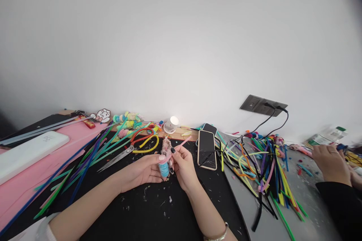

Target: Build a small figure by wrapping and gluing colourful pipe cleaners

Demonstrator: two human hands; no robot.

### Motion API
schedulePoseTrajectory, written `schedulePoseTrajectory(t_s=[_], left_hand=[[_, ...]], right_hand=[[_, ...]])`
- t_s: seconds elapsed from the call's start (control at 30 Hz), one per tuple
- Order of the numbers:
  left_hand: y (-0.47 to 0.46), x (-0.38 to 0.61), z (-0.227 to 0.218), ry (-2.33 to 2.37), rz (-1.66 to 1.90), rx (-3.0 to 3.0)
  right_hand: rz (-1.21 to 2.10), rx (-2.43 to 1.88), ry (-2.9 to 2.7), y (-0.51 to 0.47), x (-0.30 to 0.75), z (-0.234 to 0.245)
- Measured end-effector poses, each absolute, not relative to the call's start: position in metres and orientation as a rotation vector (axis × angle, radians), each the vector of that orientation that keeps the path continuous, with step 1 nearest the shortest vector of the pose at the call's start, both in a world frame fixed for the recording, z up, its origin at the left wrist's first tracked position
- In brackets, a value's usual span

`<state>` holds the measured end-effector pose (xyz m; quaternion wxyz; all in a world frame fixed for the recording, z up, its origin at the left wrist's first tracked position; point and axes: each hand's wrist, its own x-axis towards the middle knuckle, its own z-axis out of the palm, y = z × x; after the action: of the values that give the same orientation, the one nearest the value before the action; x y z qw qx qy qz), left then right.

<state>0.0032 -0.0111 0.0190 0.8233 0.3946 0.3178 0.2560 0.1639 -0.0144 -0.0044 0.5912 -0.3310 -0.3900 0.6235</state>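
My left hand (143, 172) is closed around a small upright bottle-shaped piece (164, 168), wrapped in light blue pipe cleaner below and pink above. Its upper part looks clear or pale. Close against its right side, my right hand (183, 165) pinches a pink pipe cleaner (184, 143), whose loose end sticks up to the right. Part of the piece is hidden behind my fingers. Beyond my left hand, scissors (128, 150) with red and yellow handles lie spread on the black mat (141, 214).
A phone (207, 150) lies right of my hands, near tangled pipe cleaners (254, 165) and cables. A white cup (171, 124) stands by the wall. On the left are pink sheets (82, 135) and a long white case (34, 154). Another person's hand (330, 162) is at far right.
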Motion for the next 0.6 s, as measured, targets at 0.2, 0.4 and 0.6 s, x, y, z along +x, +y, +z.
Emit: schedulePoseTrajectory(t_s=[0.2, 0.4, 0.6], left_hand=[[-0.011, 0.005, 0.014, 0.703, 0.552, 0.857], [-0.009, 0.004, 0.007, 0.684, 0.563, 0.89], [-0.008, 0.006, 0.009, 0.719, 0.557, 0.902]], right_hand=[[1.461, -0.772, -0.931, -0.014, 0.164, -0.005], [1.469, -0.765, -0.933, -0.014, 0.164, -0.005], [1.461, -0.759, -0.937, -0.014, 0.164, -0.005]])
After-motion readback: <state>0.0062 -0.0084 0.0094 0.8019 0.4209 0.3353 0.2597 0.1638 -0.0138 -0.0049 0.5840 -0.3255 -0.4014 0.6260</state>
